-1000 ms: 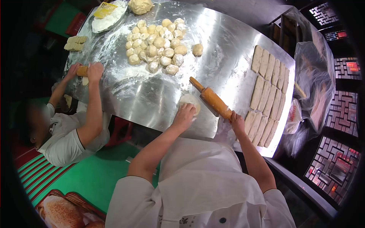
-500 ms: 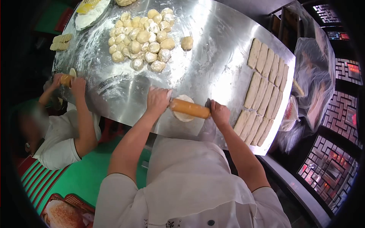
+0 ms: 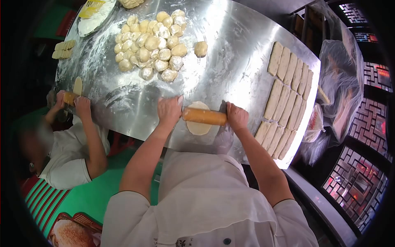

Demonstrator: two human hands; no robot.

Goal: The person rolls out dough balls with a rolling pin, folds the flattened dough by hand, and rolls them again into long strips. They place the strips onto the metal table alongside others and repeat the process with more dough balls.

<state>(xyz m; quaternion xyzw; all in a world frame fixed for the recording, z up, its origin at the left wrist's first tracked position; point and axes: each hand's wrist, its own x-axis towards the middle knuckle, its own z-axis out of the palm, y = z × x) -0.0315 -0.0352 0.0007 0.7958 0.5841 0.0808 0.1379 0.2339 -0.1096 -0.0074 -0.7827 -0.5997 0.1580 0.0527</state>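
Observation:
A wooden rolling pin [image 3: 204,116] lies across a flat oval of dough [image 3: 198,128] near the metal table's front edge. My left hand [image 3: 169,110] is closed round the pin's left handle. On the other end, my right hand [image 3: 237,116] grips the right handle, which is partly hidden by the fingers. The dough shows above and below the pin's barrel. Beyond my hands sits a pile of floured dough balls [image 3: 152,43], with one dough ball [image 3: 200,49] apart on its right.
Rows of long dough strips [image 3: 285,99] cover the table's right side. A flour tray [image 3: 91,24] stands at the far left near a few stacked dough pieces [image 3: 63,49]. At left, a co-worker [image 3: 78,142] holds another rolling pin [image 3: 70,98] by a dough piece [image 3: 77,85].
The dough under my pin has grown longer and more oval. My right hand has shifted slightly up. The co-worker's pin has moved down, and more of their dough piece shows.

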